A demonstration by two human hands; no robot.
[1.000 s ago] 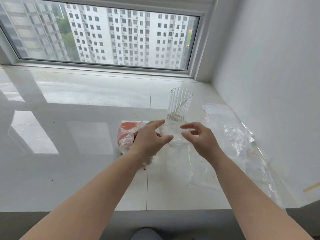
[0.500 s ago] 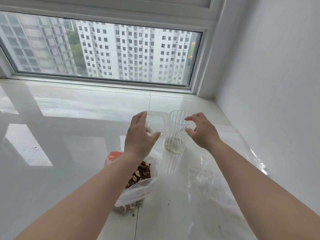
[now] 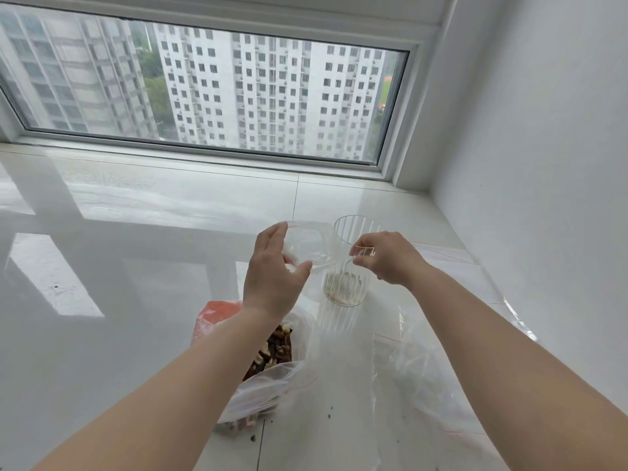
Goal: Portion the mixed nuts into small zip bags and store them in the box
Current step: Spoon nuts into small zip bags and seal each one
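Above the glossy white tiled worktop (image 3: 136, 300), in front of the wide window (image 3: 210, 93): two bare forearms are reaching forward from the lower corners, both hands raised off the surface.

Left hand (image 3: 272, 270): back of the hand is facing the camera, wrist roughly straight, thumb pointing right and index finger arching up; the fingers are pinching the left side of the mouth of a small clear zip bag with a red seal line (image 3: 307, 244).

Right hand (image 3: 387, 258): knuckles are turned up and to the left, fingers curled, pinching the right side of the same bag's mouth just in front of the glass.

Small zip bag: is hanging in the air between the two hands, mouth stretched wide; its long axis is running left to right, with the opening seeming to face up and away from the camera. Whether it is touching the glass cannot be told.

Tall ribbed clear glass tumbler (image 3: 346, 266): is standing upright on the worktop behind the right hand, pale crumbs lying at its bottom.

Large clear plastic bag of mixed brown nuts with an orange-red printed part (image 3: 272, 355): is lying on the worktop under the left forearm, mouth open.

Loose clear zip bags with red seal lines (image 3: 424, 379): are lying flat to the right, near the white wall (image 3: 543, 164).

Dark crumbs (image 3: 331, 407): are lying scattered on the worktop.
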